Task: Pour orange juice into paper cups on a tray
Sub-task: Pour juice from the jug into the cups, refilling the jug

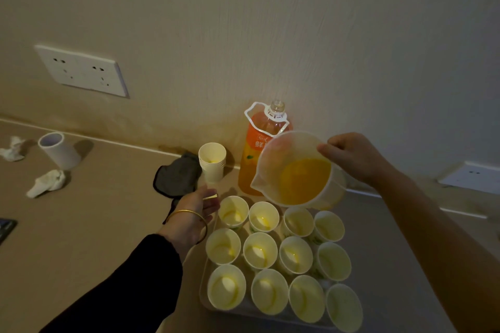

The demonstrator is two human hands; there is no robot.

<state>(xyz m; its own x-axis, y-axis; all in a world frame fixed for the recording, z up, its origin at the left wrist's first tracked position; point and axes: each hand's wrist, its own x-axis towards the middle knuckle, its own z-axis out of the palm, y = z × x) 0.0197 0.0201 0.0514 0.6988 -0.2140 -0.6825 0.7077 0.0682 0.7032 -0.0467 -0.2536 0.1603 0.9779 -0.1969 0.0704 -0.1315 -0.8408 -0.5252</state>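
Note:
My right hand [351, 155] grips the handle of a translucent measuring jug [295, 170] holding orange juice, tilted with its spout to the left above the back row of cups. Several white paper cups [259, 250] stand in rows on a pale tray [203, 297]; most show a little yellow juice at the bottom. My left hand [196, 207], with a gold bangle on the wrist, reaches to the tray's far left corner beside the nearest back cup [234, 211], fingers straight. An uncapped orange juice bottle [255, 143] stands behind the jug against the wall.
A stack of spare paper cups [212, 161] stands by the wall, next to a dark cloth [177, 174]. Further left sit a white cylinder [61, 150] and crumpled tissues [47, 182]. Wall sockets [81, 70] are on the left; another socket [472, 177] is at the right.

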